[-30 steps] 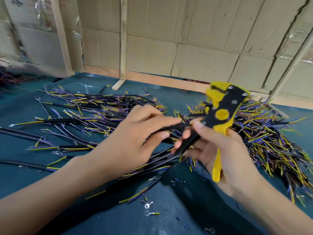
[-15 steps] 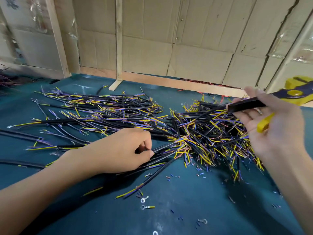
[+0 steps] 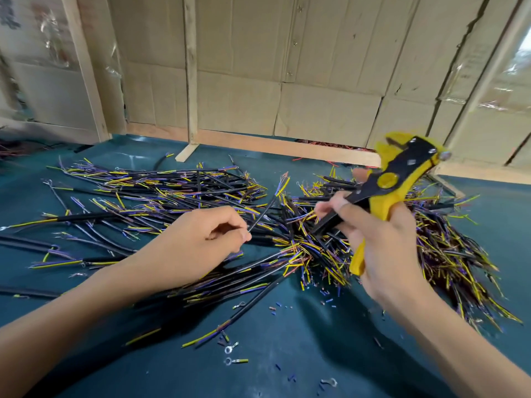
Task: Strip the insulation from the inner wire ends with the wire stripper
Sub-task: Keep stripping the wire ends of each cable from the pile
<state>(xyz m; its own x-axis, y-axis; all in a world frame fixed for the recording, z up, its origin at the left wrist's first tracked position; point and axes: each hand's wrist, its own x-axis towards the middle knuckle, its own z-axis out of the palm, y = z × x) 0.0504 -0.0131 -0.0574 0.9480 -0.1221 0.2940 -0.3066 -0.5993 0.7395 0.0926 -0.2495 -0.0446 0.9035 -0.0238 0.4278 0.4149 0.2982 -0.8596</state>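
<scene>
Head cam, fwd and down, close over hands (image 3: 287,239), edges prob. warped.

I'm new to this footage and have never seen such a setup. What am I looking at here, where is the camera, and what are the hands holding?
No machine here: a person works with two bare hands, filmed by one wide-angle camera worn on the head, looking forward and down. The left hand pinches a thin black cable that rises from its fingertips, with coloured inner wires fanning out at the far end. The right hand grips a yellow-and-black wire stripper, head up, motion-blurred. On the dark teal table cover lie heaps of short black cables with yellow and purple inner wires, tiny bits of cut insulation, and small metal ring terminals. Cardboard panels on wooden battens form the back wall.
</scene>
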